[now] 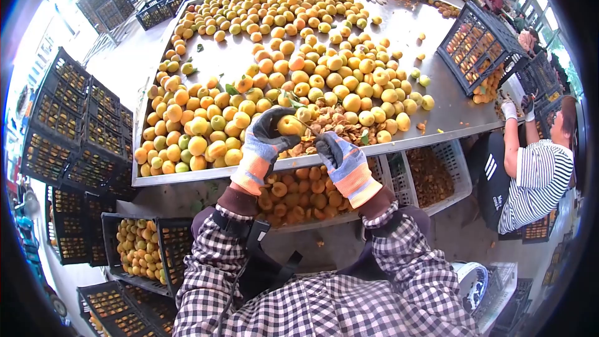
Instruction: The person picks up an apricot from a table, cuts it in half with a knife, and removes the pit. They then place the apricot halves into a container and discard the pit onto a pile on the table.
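My left hand's fingers (272, 126) curl around a yellow apricot (291, 125) at the worktop (437, 118) edge. My right hand (345, 161) is closed beside it; on what, I cannot tell. The fruit looks soft and bruisable, so I'd grip its sides lightly. Pits (334, 123) heap just behind.

Apricots (274, 56) on table (437, 112), crate (299, 196) perhaps of halves beneath.

Bench (437, 112): steel, stretching ahead of the hands.
Crates (75, 125): black, stacked left of the hands.
Light: daylight, far right windows (536, 0).
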`<action>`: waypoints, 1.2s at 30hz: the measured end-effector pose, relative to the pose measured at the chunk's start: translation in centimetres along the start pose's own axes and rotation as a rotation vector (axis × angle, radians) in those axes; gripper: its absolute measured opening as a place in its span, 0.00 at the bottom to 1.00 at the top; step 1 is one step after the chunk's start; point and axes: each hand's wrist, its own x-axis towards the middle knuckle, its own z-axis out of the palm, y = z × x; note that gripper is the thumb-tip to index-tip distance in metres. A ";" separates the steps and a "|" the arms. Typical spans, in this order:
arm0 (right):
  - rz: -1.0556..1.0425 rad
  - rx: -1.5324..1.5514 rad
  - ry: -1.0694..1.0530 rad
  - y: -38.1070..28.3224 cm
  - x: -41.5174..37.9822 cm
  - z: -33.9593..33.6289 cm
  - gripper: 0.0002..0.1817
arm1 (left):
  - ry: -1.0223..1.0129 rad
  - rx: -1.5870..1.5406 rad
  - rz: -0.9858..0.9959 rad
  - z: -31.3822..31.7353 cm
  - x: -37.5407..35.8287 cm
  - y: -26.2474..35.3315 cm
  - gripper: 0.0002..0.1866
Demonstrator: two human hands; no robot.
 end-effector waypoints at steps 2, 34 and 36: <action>0.004 -0.067 -0.016 -0.7 -0.1 -0.6 0.15 | -0.086 -0.002 0.022 0.0 0.0 -0.1 0.31; -0.042 0.023 -0.136 1.0 -1.5 1.6 0.27 | -0.157 -0.110 -0.129 0.8 -1.5 4.2 0.29; -0.006 0.091 -0.166 0.6 -1.5 1.1 0.28 | -0.206 -0.125 -0.197 0.3 -1.7 4.2 0.31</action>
